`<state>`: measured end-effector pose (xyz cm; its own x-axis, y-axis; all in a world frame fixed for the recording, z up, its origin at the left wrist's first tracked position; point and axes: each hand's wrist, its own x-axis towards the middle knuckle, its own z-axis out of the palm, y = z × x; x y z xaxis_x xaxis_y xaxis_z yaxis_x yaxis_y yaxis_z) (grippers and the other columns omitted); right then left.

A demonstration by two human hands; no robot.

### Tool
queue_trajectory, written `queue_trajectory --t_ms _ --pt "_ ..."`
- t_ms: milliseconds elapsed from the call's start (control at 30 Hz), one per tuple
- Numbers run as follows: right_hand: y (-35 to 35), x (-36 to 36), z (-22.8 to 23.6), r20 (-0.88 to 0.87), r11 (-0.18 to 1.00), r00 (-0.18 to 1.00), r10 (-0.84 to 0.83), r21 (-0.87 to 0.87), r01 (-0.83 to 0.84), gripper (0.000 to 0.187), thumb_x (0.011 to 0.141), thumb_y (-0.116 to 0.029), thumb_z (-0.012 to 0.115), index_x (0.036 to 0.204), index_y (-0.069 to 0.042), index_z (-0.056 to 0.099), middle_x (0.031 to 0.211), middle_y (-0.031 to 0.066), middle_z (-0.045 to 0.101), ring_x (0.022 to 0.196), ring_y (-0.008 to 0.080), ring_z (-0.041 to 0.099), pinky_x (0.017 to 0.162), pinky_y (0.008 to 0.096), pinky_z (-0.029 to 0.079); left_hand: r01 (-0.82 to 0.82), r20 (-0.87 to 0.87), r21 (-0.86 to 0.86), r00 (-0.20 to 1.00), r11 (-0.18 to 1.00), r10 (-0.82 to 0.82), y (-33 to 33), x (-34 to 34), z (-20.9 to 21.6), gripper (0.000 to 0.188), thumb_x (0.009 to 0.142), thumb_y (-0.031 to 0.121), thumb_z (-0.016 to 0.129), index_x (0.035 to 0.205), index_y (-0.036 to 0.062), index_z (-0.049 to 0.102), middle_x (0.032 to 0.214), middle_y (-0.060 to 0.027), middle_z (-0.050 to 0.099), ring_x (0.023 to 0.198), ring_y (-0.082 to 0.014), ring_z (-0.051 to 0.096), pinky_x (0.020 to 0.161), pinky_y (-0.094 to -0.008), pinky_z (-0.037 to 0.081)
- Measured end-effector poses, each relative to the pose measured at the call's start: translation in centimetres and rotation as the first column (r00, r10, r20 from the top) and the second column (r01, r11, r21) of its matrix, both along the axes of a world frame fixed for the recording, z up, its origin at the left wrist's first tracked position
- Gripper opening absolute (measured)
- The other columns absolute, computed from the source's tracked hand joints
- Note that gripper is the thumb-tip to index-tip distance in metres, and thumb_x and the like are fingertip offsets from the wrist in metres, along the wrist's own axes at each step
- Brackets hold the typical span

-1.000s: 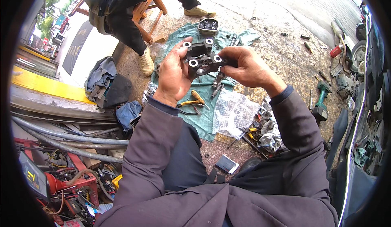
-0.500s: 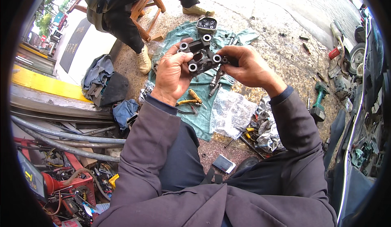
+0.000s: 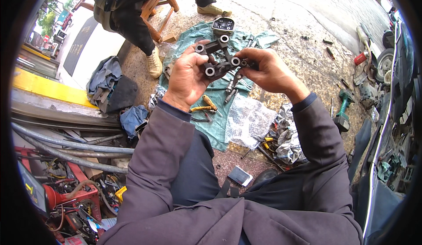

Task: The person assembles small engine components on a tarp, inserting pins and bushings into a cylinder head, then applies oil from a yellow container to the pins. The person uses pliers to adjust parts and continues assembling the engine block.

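Note:
Over the green cloth (image 3: 220, 131), my left hand (image 3: 187, 80) is closed around a dark metal engine bracket (image 3: 215, 48) with pale-ringed bolt holes at its corners. It holds the bracket tilted from the left side. My right hand (image 3: 270, 71) pinches a small dark metal piece (image 3: 249, 64) against the bracket's right side. The fingers partly hide that piece, so I cannot tell its exact kind or whether it is joined to the bracket. Below the hands, a shaft-like metal part (image 3: 231, 91) and yellow-handled pliers (image 3: 207, 104) lie on the cloth.
A valve cover (image 3: 223, 25) sits at the cloth's far edge. Bubble wrap (image 3: 248, 122), a phone (image 3: 240, 175) and a green cordless drill (image 3: 343, 109) lie on the ground. Another person's shoe (image 3: 154, 64) is at far left. Metal pipes (image 3: 79, 146) and red machinery (image 3: 83, 188) crowd the near left.
The bracket has tipped slightly and shifted a little to the right and down in my hands. Both hands keep their grip; the surroundings look the same.

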<state>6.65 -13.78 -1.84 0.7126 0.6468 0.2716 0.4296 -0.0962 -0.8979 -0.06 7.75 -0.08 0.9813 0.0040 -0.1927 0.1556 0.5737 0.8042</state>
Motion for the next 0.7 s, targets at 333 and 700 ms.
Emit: queue_trajectory --t_ms 333,700 --pt "-0.1 0.1 -0.2 0.0 0.999 1.0 -0.007 0.034 0.007 0.025 0.081 -0.001 0.069 0.106 0.0 0.066 0.085 0.0104 0.071 0.078 0.0124 0.066 0.072 0.0293 0.053 -0.015 -0.065 -0.161 0.998 0.987 0.005 0.2 0.5 -0.7 0.041 0.097 0.033 0.04 0.119 0.0013 0.055 0.088 -0.0059 0.059 0.091 -0.0231 0.062 0.096 -0.0528 0.05" --pt "-1.0 1.7 -0.5 -0.169 0.996 0.986 -0.003 0.085 0.017 0.024 0.085 -0.004 0.067 0.109 0.002 0.066 0.085 0.0075 0.069 0.078 0.0106 0.062 0.071 0.0271 0.051 0.016 -0.229 -0.118 0.972 0.993 -0.043 -0.4 0.3 -0.2 0.052 0.095 0.039 0.042 0.123 -0.0025 0.056 0.113 -0.0174 0.064 0.108 -0.0329 0.061 0.102 -0.0525 0.046"
